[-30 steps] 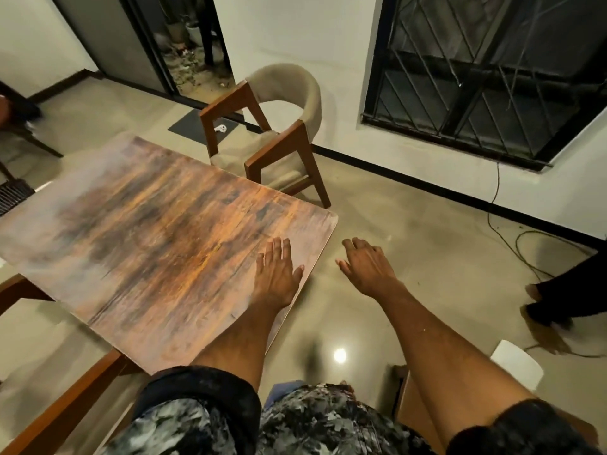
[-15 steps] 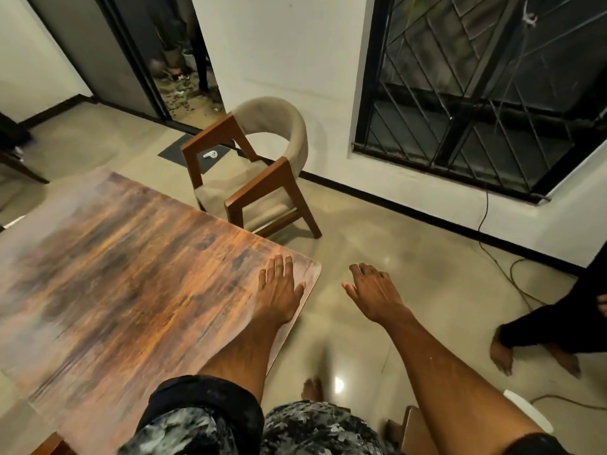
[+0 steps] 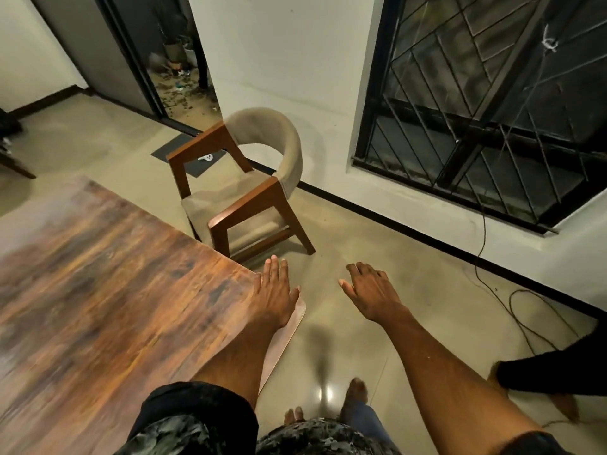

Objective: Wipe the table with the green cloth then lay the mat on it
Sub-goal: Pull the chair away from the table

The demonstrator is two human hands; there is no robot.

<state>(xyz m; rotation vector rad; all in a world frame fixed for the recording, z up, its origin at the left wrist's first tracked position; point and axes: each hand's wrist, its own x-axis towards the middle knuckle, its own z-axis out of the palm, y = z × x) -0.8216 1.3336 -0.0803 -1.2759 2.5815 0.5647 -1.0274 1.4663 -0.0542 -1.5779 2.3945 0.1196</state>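
Note:
A wood-patterned mat (image 3: 115,290) lies flat over the table and fills the left half of the head view; its thin, pale right edge with a rounded corner hangs a little past the table. My left hand (image 3: 274,290) rests flat on that near right corner, fingers straight and reaching just past the far edge. Off the table to the right, my right hand (image 3: 371,293) hovers over the floor with fingers spread and nothing in it. No green cloth is in view.
A wooden armchair (image 3: 243,192) with beige padding stands just beyond the table's far right corner. A black cable (image 3: 512,310) loops on the floor by the wall under the barred window (image 3: 492,110). Another person's legs (image 3: 551,369) are at the right edge.
My left hand has slid along the mat toward its right corner, so the fingertips now pass the far edge. The view has swung right and up. My right hand stays empty above the floor.

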